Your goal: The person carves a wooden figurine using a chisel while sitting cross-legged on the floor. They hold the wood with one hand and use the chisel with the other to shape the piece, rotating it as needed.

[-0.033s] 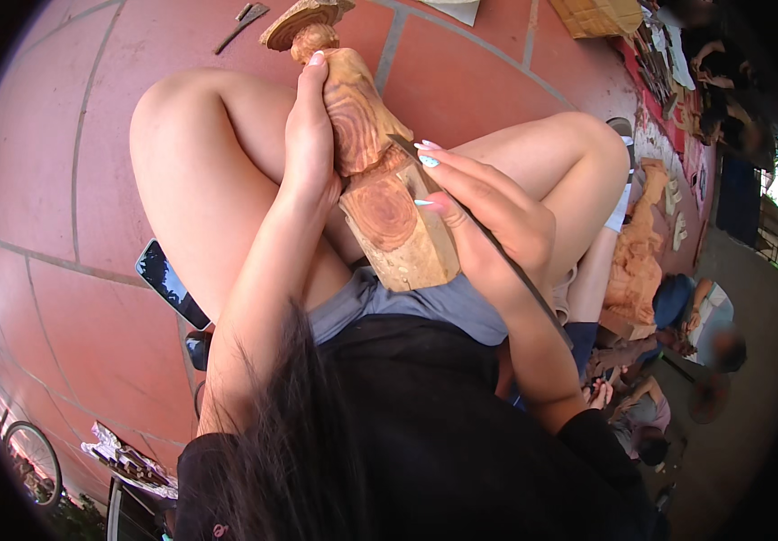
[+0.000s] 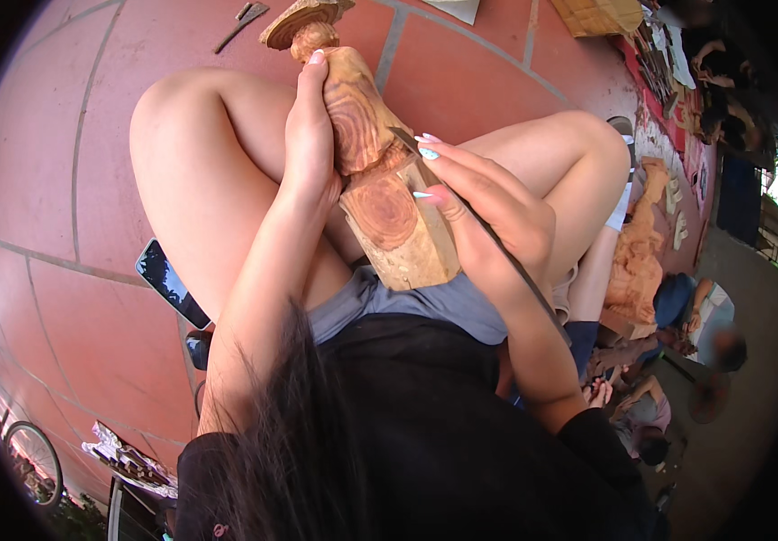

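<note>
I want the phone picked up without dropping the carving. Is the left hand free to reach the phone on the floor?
Probably not: the left hand grips the wooden carving, and the phone lies behind the left thigh.

Bare, matt wooden carving at centre frame, grain rings showing on its rough-cut end; thin dark metal chisel beside it; glossy black phone at left on matt terracotta floor tiles.

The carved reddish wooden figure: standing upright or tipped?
Tipped. The carved reddish wooden figure lies slanted across the lap, left hand gripping it, right hand pressing a thin metal tool against it.
</note>
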`<state>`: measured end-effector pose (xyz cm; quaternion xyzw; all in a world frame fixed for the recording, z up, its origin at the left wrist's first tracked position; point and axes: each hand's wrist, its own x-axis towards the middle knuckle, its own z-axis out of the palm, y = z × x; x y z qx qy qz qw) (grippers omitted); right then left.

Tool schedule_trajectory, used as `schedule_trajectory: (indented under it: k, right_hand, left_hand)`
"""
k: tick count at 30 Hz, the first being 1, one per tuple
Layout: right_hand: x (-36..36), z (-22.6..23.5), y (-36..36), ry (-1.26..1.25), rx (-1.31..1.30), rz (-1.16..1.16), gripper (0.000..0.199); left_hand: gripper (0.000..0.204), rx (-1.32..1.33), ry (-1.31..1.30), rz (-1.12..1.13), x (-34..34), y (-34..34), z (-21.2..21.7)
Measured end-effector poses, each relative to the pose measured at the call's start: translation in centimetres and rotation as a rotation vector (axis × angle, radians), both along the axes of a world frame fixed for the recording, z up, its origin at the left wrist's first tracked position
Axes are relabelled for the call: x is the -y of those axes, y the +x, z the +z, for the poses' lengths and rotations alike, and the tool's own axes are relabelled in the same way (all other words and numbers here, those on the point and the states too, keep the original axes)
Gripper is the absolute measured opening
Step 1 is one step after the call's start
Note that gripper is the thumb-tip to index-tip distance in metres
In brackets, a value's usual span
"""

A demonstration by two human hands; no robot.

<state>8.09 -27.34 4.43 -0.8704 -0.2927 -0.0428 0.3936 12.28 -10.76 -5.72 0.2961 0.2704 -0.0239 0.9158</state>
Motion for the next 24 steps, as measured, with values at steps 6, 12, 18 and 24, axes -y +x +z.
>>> schedule_trajectory:
  k: [6, 12, 18, 24]
  right_hand:
    - [-0.4, 0.3, -0.7, -0.043, -0.003, 0.056, 0.025]
    - [-1.2, 0.1, 0.0, -0.063, 0.073, 0.043, 0.026]
    - [-0.8, 0.6, -0.4, -0.065, 0.031, 0.065, 0.026]
    - [-0.7, 0.6, -1.1, -0.081, 0.024, 0.066, 0.027]
  left_hand:
    - [0.053, -0.001, 0.023, -0.008, -0.2, -0.2, 0.1]
    - [0.049, -0.027, 0.041, -0.033, -0.3, -0.1, 0.4]
    - [0.055, -0.003, 0.04, -0.001, -0.1, -0.2, 0.4]
    - [0.052, -0.021, 0.054, 0.012, -0.1, -0.3, 0.3]
